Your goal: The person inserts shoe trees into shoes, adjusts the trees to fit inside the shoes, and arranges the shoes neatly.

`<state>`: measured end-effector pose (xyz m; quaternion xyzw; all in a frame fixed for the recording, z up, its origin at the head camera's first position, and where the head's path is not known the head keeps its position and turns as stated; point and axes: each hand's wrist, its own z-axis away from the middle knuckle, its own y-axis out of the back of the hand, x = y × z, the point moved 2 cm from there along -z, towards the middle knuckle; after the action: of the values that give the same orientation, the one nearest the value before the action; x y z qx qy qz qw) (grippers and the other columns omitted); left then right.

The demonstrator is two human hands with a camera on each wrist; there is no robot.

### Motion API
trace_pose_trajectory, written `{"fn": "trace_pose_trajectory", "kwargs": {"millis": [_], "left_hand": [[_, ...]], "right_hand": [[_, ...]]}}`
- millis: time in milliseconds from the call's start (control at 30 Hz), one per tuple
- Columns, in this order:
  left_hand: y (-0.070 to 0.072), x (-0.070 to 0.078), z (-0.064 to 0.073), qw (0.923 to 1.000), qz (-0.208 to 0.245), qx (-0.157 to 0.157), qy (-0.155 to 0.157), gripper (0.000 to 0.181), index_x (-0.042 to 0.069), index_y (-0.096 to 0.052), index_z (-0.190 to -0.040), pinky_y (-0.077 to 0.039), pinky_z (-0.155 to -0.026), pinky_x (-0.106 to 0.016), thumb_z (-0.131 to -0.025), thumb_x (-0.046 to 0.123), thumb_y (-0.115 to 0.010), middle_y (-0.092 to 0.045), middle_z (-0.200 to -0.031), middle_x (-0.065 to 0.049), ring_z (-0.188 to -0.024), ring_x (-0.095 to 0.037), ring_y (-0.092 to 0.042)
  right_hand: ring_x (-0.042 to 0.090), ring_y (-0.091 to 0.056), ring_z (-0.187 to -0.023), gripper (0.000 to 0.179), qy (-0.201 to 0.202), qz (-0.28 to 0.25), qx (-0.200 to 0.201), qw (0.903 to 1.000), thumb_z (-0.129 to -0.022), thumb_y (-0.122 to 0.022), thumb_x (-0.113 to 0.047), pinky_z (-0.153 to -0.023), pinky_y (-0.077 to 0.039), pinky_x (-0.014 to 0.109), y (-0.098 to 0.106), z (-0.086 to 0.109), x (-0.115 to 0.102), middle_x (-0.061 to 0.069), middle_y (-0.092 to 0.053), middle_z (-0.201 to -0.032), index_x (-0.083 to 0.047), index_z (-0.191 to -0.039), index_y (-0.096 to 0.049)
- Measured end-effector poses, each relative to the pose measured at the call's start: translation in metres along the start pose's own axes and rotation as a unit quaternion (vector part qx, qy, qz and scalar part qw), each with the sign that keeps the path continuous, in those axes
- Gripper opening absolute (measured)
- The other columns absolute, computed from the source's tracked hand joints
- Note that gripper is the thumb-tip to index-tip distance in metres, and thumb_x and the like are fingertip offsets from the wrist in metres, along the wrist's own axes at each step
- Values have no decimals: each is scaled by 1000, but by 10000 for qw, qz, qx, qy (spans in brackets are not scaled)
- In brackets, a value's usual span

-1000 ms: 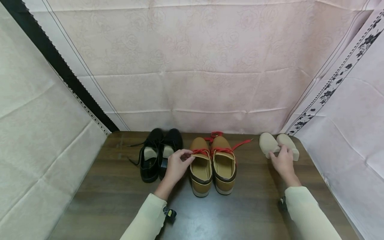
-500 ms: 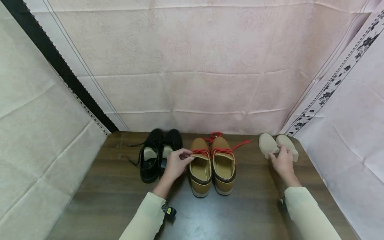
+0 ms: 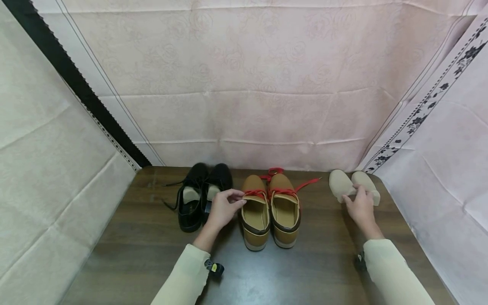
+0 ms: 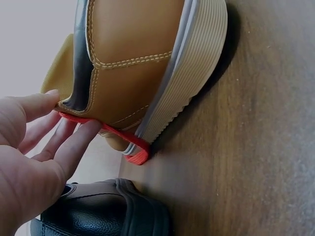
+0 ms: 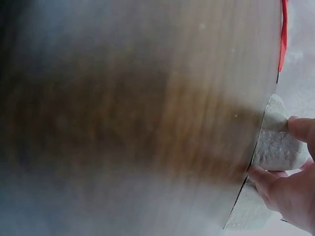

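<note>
The left hand [image 3: 223,208] pinches a tan shoe [image 3: 256,236] at its opening, apparently to steady it. The right hand [image 3: 360,206] grips one cream insert [image 3: 340,184].

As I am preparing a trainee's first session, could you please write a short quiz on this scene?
1. What does the right hand grip? A: a brush; B: a pale insert; C: a sock.
2. True or false: the tan shoes stand between the black shoes and the right hand.
3. Where does the left hand pinch the left tan shoe?

Key:
1. B.
2. True.
3. At the edge of its opening, beside the red lace.
</note>
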<state>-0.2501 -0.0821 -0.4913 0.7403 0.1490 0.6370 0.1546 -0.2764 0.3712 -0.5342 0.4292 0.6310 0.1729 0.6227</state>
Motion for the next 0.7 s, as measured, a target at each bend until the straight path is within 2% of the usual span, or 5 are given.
{"fn": "trace_pose_trajectory", "kwargs": {"millis": [233,700], "left_hand": [[0,-1,1,9999,155,16,0,13,10,-79,-102,-54,-66,-27,-89,10,-81,-76,-90,-6,-77,-14,-67],[0,-4,1,9998,207,-4,-74,13,11,-79,-101,-55,-64,-26,-88,10,-82,-76,-89,-5,-75,-13,-67]], "right_hand": [[60,-36,-130,54,131,29,122,9998,-96,-69,-10,-109,-33,68,1,-1,0,43,-39,-143,10,-139,-43],[62,-35,-133,56,258,79,19,9996,-96,-70,-11,-111,-30,71,2,3,4,43,-37,-146,9,-142,-44]]}}
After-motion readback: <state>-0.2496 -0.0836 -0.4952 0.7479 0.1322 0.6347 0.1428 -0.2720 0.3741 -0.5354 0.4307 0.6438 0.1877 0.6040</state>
